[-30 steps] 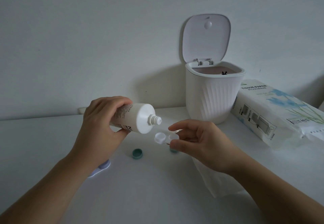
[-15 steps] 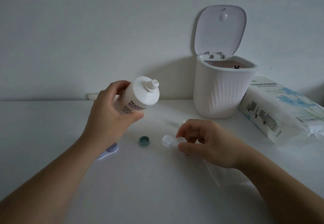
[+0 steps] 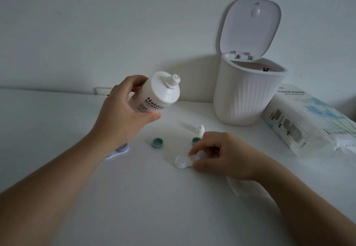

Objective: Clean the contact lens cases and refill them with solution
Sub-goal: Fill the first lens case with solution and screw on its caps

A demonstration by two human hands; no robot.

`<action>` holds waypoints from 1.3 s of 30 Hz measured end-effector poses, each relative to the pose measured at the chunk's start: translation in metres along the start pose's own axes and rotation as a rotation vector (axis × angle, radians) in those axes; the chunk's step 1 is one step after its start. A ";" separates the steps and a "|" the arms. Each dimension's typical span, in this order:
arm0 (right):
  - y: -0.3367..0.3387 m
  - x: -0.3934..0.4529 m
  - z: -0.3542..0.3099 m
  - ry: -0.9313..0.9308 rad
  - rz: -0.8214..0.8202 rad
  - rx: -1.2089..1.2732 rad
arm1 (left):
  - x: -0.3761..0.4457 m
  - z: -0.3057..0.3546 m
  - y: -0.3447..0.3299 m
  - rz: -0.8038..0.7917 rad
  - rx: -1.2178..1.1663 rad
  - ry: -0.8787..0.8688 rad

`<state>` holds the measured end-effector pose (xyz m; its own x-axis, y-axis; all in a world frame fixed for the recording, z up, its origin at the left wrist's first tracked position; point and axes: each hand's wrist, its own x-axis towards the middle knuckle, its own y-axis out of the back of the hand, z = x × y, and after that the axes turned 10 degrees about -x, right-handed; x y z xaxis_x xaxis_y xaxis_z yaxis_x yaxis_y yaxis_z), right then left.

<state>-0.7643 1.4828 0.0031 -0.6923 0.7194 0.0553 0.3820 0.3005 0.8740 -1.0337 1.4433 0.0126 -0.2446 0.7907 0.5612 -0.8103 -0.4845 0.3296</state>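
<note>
Left hand [image 3: 123, 114] wrapped round uncapped solution bottle [image 3: 157, 95], held tilted above table [image 3: 67, 114] mid-area; smooth, probably liquid-heavy, best gripped mid-body. Teal caps [image 3: 157, 142] lie apart. Right hand [image 3: 219, 155] pinches lens case [image 3: 183, 161] on table; judged light, rigid, skiddy; edges best held.

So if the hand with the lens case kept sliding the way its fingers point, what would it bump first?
The right hand points left across the table. The way looks free at first; the purple-lidded case under the other arm lies roughly in line, though depth is unclear.
</note>
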 end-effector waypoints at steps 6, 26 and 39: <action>0.001 0.000 0.001 -0.018 -0.006 -0.025 | -0.002 0.003 -0.001 -0.010 -0.033 -0.002; -0.006 0.001 -0.010 0.052 0.019 -0.129 | 0.000 0.001 -0.001 -0.030 -0.008 -0.048; -0.018 0.004 -0.011 0.050 0.087 -0.110 | -0.002 -0.001 -0.001 -0.097 0.141 -0.164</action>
<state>-0.7809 1.4737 -0.0067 -0.6903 0.7068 0.1543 0.3741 0.1662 0.9124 -1.0332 1.4429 0.0107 -0.0706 0.7704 0.6336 -0.7403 -0.4662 0.4844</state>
